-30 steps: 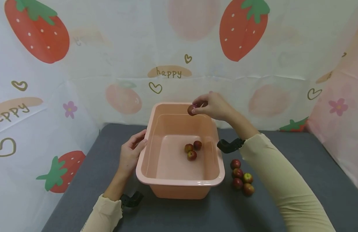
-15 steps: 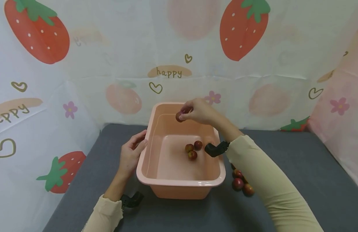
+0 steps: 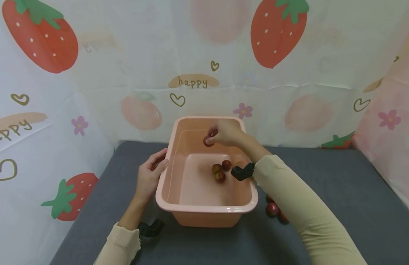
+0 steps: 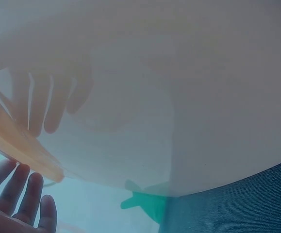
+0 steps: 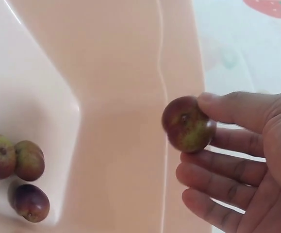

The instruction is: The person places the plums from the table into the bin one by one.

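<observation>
My right hand (image 3: 228, 132) pinches a red-and-green plum (image 5: 186, 125) between thumb and fingers, inside the far end of a pink plastic basin (image 3: 206, 209) and above its floor. In the right wrist view the other fingers (image 5: 218, 187) extend below the fruit. Three more plums (image 3: 220, 177) lie close together on the basin floor, right of its middle. My left hand (image 3: 150, 176) holds the basin's left rim, thumb near the top edge. The left wrist view shows its fingers (image 4: 29, 196) right under the rim, in front of the basin's pale outer wall.
Several plums (image 3: 272, 209) lie on the grey tabletop (image 3: 102, 206) right of the basin, partly hidden by the right sleeve (image 3: 300, 206). A strawberry-printed cloth (image 3: 191, 48) hangs behind the table and along its sides. A black wrist mount (image 3: 243, 172) juts from the right wrist over the basin.
My right hand has carried the plum left, then lower into the basin. Its sleeve now covers more of the plums on the table. The left hand keeps its place.
</observation>
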The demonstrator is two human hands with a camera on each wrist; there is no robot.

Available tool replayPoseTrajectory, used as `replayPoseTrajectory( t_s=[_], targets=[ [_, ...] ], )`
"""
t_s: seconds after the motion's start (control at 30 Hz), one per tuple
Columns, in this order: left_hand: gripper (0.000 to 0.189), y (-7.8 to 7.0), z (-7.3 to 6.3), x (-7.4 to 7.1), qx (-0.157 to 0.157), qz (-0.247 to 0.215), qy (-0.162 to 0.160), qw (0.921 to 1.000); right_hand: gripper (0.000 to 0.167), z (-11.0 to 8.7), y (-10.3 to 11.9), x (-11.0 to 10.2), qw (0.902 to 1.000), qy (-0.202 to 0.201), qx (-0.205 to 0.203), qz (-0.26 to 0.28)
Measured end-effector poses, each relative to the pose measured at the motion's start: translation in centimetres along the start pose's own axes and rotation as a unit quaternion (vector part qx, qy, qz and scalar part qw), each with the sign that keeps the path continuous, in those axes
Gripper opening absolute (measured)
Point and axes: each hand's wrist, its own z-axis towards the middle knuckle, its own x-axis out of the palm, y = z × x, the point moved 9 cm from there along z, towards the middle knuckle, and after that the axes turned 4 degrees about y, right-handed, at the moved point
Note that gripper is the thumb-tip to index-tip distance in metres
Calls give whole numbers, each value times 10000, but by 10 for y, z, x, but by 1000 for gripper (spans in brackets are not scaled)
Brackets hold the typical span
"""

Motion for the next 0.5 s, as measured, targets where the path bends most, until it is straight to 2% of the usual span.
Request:
replayPoseTrajectory(
  t_s=[0.17, 0.5],
  targets=[
    [41, 0, 0, 0, 30, 25, 24, 10000, 17, 4, 1, 8, 9998, 161, -77, 1],
    [42, 1, 1, 0, 72, 102, 77, 9999, 11, 13, 2, 29, 9977, 640, 88, -185]
  ],
)
